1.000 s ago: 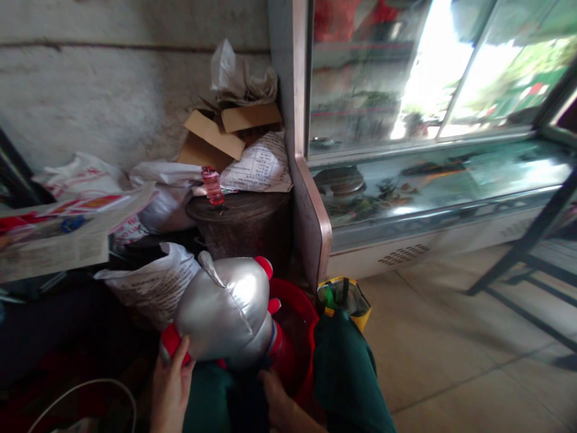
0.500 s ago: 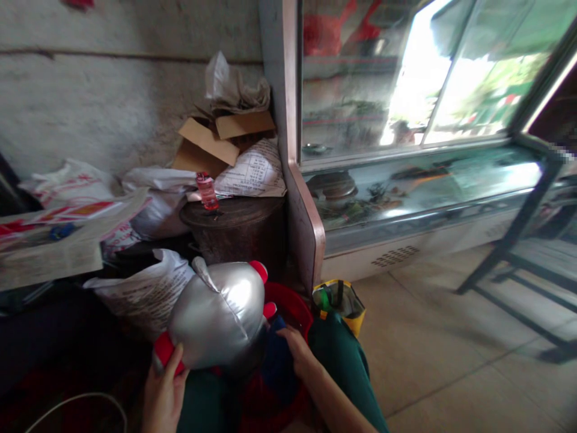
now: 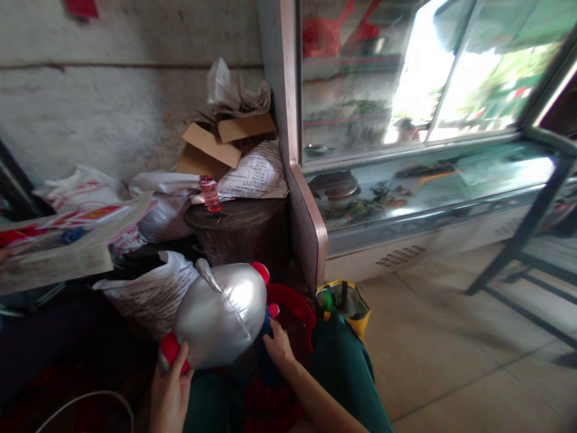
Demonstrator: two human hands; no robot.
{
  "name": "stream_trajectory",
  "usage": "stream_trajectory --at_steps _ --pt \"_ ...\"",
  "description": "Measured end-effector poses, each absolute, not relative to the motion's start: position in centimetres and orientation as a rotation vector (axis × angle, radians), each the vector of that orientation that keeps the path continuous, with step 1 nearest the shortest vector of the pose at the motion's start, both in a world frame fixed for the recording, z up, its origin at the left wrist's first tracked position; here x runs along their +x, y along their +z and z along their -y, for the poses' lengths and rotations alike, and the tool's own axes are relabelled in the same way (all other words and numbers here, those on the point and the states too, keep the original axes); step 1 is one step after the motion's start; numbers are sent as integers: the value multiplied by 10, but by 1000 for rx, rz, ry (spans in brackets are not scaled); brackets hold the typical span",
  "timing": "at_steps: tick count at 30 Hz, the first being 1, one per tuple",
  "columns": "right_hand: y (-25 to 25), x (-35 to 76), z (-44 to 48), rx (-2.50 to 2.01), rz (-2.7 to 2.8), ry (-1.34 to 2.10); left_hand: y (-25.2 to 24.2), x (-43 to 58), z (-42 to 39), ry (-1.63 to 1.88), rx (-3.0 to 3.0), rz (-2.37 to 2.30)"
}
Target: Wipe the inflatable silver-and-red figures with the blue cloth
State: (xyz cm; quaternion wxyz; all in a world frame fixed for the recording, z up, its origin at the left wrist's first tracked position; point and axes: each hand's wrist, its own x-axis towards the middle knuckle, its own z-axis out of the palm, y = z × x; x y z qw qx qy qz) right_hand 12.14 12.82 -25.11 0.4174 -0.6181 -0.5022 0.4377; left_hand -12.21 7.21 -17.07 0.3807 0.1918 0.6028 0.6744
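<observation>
A plump silver stuffed toy (image 3: pixel 225 313) with red-banded stubs rests above my lap, tilted. My left hand (image 3: pixel 174 379) is closed around the red stub at its lower left. With my right hand (image 3: pixel 279 346) I grip a dark blue cloth (image 3: pixel 269 361) against the toy's right side; much of the cloth hangs in shadow. Beneath it, between my knees, stands a red basin (image 3: pixel 311 313), partly hidden by the toy and my arm.
A printed white sack (image 3: pixel 144 294) leans left of the toy. Behind stands a dark round drum (image 3: pixel 243 228) with a pink bottle (image 3: pixel 210 193). A glass display cabinet (image 3: pixel 433 210), a yellow-edged bag (image 3: pixel 360 319) and a dark chair (image 3: pixel 518 252) are to the right.
My right hand and the blue cloth have moved left and slightly up, closer against the silver toy. My left hand keeps its hold. The whole view has shifted slightly.
</observation>
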Motion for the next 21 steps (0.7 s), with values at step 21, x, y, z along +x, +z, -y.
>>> stream_trajectory --at_steps 21 --pt "-289 49 -33 -1443 2104 876 -134 -95 -67 1729 358 -1482"
